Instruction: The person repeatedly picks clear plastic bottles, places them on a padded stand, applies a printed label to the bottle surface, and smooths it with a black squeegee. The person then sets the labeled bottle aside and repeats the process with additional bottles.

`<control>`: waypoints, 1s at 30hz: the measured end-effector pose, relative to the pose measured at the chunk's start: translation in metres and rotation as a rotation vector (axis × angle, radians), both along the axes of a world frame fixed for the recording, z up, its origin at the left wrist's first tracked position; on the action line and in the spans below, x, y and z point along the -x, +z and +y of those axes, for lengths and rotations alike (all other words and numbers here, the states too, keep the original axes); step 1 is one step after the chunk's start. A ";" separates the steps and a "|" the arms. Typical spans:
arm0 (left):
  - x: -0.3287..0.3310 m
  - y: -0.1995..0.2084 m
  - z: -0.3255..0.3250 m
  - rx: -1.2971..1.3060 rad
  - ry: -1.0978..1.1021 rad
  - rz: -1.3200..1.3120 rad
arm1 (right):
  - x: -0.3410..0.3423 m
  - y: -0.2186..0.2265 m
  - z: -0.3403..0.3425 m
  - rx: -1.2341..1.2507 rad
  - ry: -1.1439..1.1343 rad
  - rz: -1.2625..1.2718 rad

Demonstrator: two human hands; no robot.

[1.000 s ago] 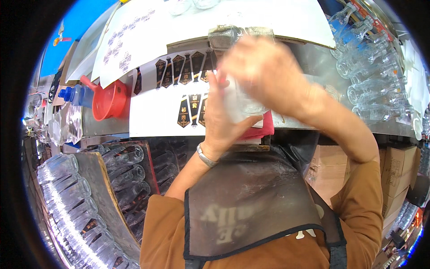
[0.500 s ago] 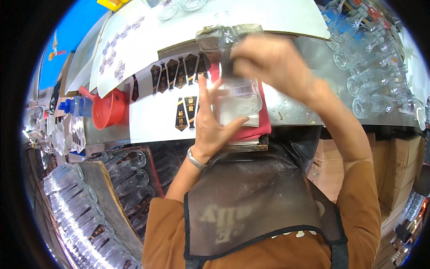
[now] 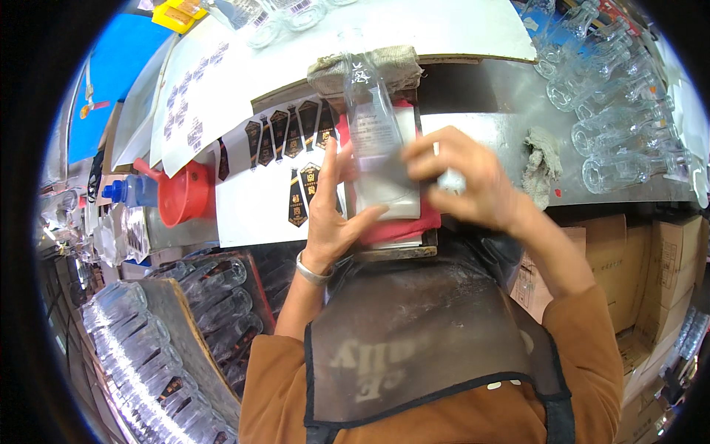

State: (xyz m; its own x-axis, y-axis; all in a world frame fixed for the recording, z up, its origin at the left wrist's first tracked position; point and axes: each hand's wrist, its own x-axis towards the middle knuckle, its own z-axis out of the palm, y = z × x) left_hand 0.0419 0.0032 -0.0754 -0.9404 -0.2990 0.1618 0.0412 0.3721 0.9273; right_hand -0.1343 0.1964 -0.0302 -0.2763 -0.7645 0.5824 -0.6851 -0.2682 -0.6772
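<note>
A clear glass bottle (image 3: 373, 122) with white print lies with its neck pointing away from me, on a pad of white and red cloth (image 3: 429, 220). My left hand (image 3: 329, 203) holds the bottle's left side and base, with its index finger stretched along it and its thumb at the base. My right hand (image 3: 466, 174), blurred by motion, grips a dark flat piece (image 3: 399, 174) against the bottle's lower right side; its exact kind is unclear. Under the bottle's neck is a folded beige cloth (image 3: 403, 66). Dark tie-shaped labels (image 3: 292, 133) lie on a white sheet left of the bottle.
Several empty glass bottles (image 3: 617, 137) lie at the right, near a crumpled grey cloth (image 3: 542, 166). A red dipper (image 3: 185, 194) and a blue-capped container (image 3: 137, 190) stand at left. Bottles fill racks (image 3: 144, 355) lower left; cardboard boxes (image 3: 610, 270) are lower right.
My right hand has moved with the dark piece from the bottle's upper part down toward its base. The bottle's printed body now shows. My left hand stays beside the bottle.
</note>
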 end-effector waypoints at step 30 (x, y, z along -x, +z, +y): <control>0.070 0.059 0.027 -0.460 0.092 0.010 | 0.067 0.057 -0.039 -0.177 -0.187 -0.537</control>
